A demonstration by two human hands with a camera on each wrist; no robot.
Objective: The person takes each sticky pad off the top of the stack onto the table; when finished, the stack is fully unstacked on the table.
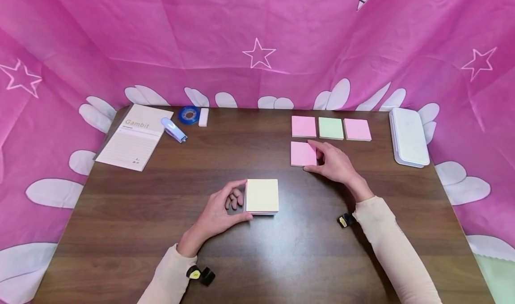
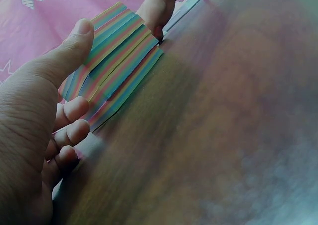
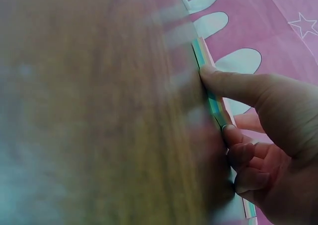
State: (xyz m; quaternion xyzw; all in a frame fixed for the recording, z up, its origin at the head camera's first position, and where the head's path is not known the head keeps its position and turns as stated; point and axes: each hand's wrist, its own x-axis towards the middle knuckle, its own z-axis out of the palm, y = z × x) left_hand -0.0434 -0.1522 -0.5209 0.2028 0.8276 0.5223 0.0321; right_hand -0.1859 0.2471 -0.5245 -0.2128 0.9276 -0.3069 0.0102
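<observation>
My left hand grips a stack of sticky note pads by its sides, thumb at the near edge and index finger at the far one. Pale yellow tops the stack; its striped, multicoloured layers show in the left wrist view. Farther right, my right hand pinches a pink sticky note pad between thumb and index finger at its right side. That pad lies on the table, with its coloured edge visible in the right wrist view. Behind it sit a pink pad, a green pad and another pink pad in a row.
At the back left of the wooden table are a notebook, a light blue stapler, a blue tape roll and a white eraser. A white case stands at the back right. Pink curtain surrounds the table.
</observation>
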